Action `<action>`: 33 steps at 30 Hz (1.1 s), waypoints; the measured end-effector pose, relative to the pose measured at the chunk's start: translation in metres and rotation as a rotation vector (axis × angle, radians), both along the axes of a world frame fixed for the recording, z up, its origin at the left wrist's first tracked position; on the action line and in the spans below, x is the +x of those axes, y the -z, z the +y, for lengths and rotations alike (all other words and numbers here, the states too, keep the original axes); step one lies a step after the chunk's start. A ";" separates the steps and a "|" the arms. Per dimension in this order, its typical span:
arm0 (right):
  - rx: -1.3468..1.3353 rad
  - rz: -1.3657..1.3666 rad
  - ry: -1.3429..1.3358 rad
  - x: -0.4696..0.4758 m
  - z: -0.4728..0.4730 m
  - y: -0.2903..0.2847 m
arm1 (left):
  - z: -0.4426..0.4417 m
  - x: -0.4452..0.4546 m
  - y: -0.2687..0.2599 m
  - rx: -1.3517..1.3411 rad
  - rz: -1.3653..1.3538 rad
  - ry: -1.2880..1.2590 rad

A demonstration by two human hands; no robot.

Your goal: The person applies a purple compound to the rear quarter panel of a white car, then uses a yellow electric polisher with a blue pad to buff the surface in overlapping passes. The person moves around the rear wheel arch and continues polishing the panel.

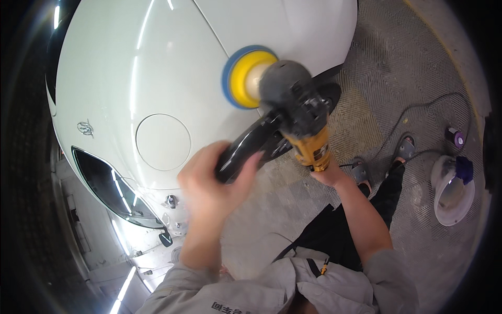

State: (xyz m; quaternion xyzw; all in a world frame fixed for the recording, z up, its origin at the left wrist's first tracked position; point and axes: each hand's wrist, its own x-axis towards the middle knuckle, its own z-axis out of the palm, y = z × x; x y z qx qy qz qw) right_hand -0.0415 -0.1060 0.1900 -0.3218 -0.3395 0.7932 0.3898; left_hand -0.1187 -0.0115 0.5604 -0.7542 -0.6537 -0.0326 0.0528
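My left hand [215, 182] is closed around the black side handle of a car polisher [298, 102], its thumb along the handle. My right hand [328, 172] grips the orange rear body of the machine, partly hidden by it. The foam polishing pad [251, 76], yellow with a blue edge, is over the white car's body panel [208, 86], near a panel seam. Whether the pad touches the paint cannot be told. A round fuel flap [163, 142] lies in the panel to the left of the pad, above my left wrist.
A black cable [408, 108] runs in a loop over the patterned floor near my feet. To the right stand a white bucket [441, 196] with a dark purple cloth [464, 170] over its rim and a purple-capped bottle [455, 137]. The car's black wheel area lies behind the polisher.
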 end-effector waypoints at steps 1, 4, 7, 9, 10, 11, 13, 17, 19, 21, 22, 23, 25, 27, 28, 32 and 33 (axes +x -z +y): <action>0.048 0.004 -0.016 -0.004 -0.001 -0.006 | -0.009 -0.010 -0.007 0.011 -0.026 0.000; 0.162 0.001 0.023 -0.019 -0.011 -0.028 | -0.043 -0.037 -0.025 0.016 -0.005 -0.036; 0.063 0.040 -0.084 -0.033 -0.022 -0.045 | -0.074 -0.070 -0.035 -0.011 -0.019 -0.074; 0.060 0.009 -0.156 -0.044 -0.029 -0.050 | -0.096 -0.093 -0.036 -0.005 -0.023 -0.092; 0.042 0.035 -0.146 -0.048 -0.035 -0.051 | -0.108 -0.103 -0.037 -0.007 -0.030 -0.121; 0.023 0.060 -0.134 -0.052 -0.041 -0.051 | -0.119 -0.114 -0.035 -0.009 -0.038 -0.149; 0.018 0.070 -0.149 -0.058 -0.050 -0.046 | -0.140 -0.133 -0.024 0.063 -0.044 -0.135; 0.066 -0.033 -0.244 -0.071 -0.065 -0.031 | -0.168 -0.157 -0.009 0.089 -0.051 -0.134; 0.089 -0.072 -0.239 -0.071 -0.068 -0.024 | -0.170 -0.158 0.000 0.087 -0.090 -0.115; 0.100 -0.097 -0.222 -0.067 -0.067 -0.017 | -0.162 -0.150 0.008 0.062 -0.091 -0.138; 0.085 -0.056 -0.183 -0.064 -0.065 -0.013 | -0.156 -0.143 0.011 0.053 -0.091 -0.138; 0.058 -0.040 -0.176 -0.059 -0.062 -0.008 | -0.147 -0.135 0.014 0.044 -0.107 -0.136; 0.062 -0.019 -0.104 -0.053 -0.055 0.003 | -0.124 -0.116 0.016 0.032 -0.070 -0.072; 0.116 -0.022 0.016 -0.049 -0.049 0.016 | -0.100 -0.094 0.017 0.010 -0.071 -0.040; 0.101 0.047 0.034 -0.045 -0.049 0.024 | -0.087 -0.082 0.020 0.033 -0.073 0.010; -0.105 -0.021 -0.037 -0.033 -0.051 0.056 | -0.040 -0.032 0.032 0.041 -0.027 0.066; -0.102 0.002 -0.020 -0.031 -0.051 0.064 | -0.029 -0.020 0.036 0.019 -0.004 0.053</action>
